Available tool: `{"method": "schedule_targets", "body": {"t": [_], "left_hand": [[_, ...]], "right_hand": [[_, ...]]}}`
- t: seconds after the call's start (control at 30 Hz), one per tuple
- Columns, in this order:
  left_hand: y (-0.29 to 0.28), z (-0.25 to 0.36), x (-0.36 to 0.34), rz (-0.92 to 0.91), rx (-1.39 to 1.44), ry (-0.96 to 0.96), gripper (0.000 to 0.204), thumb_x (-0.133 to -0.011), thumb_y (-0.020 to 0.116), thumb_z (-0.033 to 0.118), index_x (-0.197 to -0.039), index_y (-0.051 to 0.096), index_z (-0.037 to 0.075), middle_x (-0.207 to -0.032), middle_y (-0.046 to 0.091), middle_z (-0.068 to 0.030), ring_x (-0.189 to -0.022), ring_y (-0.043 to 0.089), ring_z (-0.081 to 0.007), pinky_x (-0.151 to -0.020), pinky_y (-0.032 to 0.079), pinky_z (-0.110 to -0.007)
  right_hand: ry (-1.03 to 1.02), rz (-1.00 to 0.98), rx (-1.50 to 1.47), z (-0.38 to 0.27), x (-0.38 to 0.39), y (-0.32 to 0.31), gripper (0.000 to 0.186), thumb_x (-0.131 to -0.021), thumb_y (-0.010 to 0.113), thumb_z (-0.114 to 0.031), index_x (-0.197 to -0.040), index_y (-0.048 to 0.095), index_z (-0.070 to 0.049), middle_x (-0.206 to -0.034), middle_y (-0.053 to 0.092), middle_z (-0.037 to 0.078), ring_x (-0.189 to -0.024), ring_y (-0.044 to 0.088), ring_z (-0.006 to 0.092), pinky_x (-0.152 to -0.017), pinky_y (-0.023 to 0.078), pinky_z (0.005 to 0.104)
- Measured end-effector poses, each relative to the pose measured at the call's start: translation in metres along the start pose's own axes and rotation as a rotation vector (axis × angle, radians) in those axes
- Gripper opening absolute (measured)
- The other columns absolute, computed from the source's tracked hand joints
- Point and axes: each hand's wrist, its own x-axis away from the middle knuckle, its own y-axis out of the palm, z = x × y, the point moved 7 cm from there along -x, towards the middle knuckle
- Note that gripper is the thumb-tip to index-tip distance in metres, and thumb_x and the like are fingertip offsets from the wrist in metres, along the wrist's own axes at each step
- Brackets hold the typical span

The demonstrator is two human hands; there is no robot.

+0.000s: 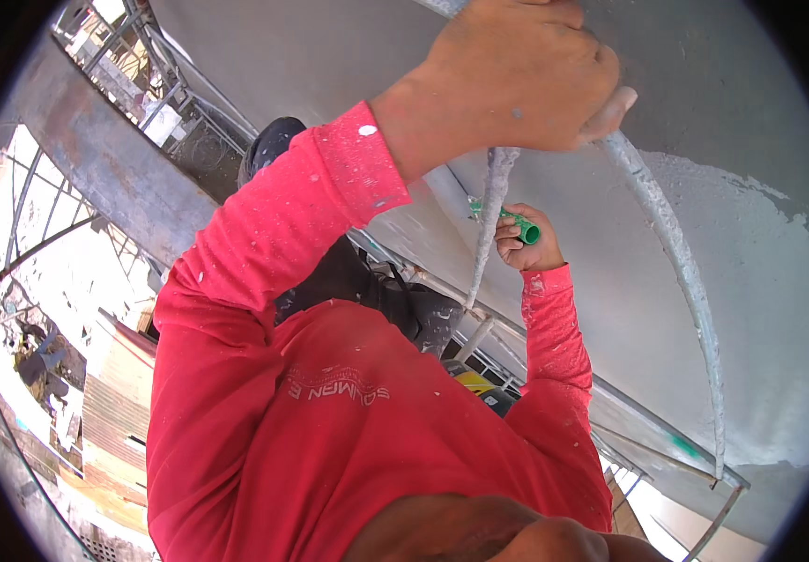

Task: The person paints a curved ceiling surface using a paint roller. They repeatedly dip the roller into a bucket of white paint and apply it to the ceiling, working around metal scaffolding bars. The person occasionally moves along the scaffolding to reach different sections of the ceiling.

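My left hand [526,75], in a red sleeve, is closed around a plaster-crusted metal scaffold bar [653,211] at the top of the view. A second crusted bar [479,253] runs down just under that hand. Lower and behind it, my right hand [526,248] grips a short green hollow tube [524,228], its open end facing right; its left part is partly hidden by the bar. A grey plastered wall [756,281] fills the right side behind both hands.
A broad grey steel beam [104,169] runs diagonally at upper left. Scaffold rails [648,426] cross below the wall. A yellow and black item [475,389] is partly behind my body. Far below at left lie a corrugated roof [114,412] and jumbled clutter [44,365].
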Motion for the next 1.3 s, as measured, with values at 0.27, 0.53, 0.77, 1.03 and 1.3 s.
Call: {"method": "schedule_targets", "body": {"t": [0.27,0.53,0.77,1.03,1.3], "left_hand": [[0.003,0.010,-0.007,0.007,-0.079,0.051,0.030,-0.079,0.070,0.026,-0.060,0.051,0.013,-0.055,0.052,-0.0044,-0.058,0.051,-0.0226,-0.078,0.038,-0.039],[0.005,0.006,-0.001,-0.081,-0.235,0.167,0.032,-0.092,0.068,0.043,-0.078,0.071,0.014,-0.058,0.062,-0.0025,-0.058,0.058,-0.0206,-0.078,0.040,-0.037],[0.005,0.016,-0.010,-0.224,-0.228,0.059,0.028,-0.093,0.065,0.032,-0.074,0.069,0.012,-0.060,0.064,-0.0030,-0.062,0.059,-0.0200,-0.082,0.038,-0.038],[-0.001,0.025,-0.017,-0.187,-0.193,0.081,0.032,-0.092,0.064,0.026,-0.065,0.059,0.010,-0.056,0.060,-0.0064,-0.061,0.056,-0.0242,-0.080,0.038,-0.040],[-0.005,0.033,-0.021,-0.220,-0.213,0.074,0.033,-0.094,0.062,0.025,-0.066,0.059,0.008,-0.056,0.058,-0.0092,-0.061,0.056,-0.0276,-0.081,0.039,-0.042]], "right_hand": [[-0.437,0.018,-0.051,0.085,0.210,0.058,0.027,-0.097,0.056,-0.020,-0.107,0.056,0.005,-0.069,0.055,0.005,-0.048,0.052,0.0158,-0.042,0.041,0.0258],[-1.191,0.146,0.123,0.164,0.263,0.073,0.030,-0.096,0.059,-0.016,-0.113,0.054,0.008,-0.067,0.055,0.010,-0.042,0.055,0.0198,-0.040,0.046,0.0277],[-1.522,0.218,0.236,0.142,0.134,0.015,0.018,-0.102,0.056,-0.019,-0.103,0.048,-0.003,-0.068,0.053,0.006,-0.051,0.053,0.0143,-0.048,0.045,0.0284],[-1.803,0.071,0.146,0.061,0.130,0.034,0.033,-0.105,0.055,-0.036,-0.107,0.050,-0.003,-0.072,0.053,0.006,-0.051,0.051,0.0128,-0.045,0.045,0.0279],[-2.138,0.068,0.208,-0.024,0.240,0.080,0.027,-0.106,0.055,-0.029,-0.101,0.054,-0.002,-0.068,0.054,0.003,-0.051,0.051,0.0101,-0.045,0.041,0.0257]]}}
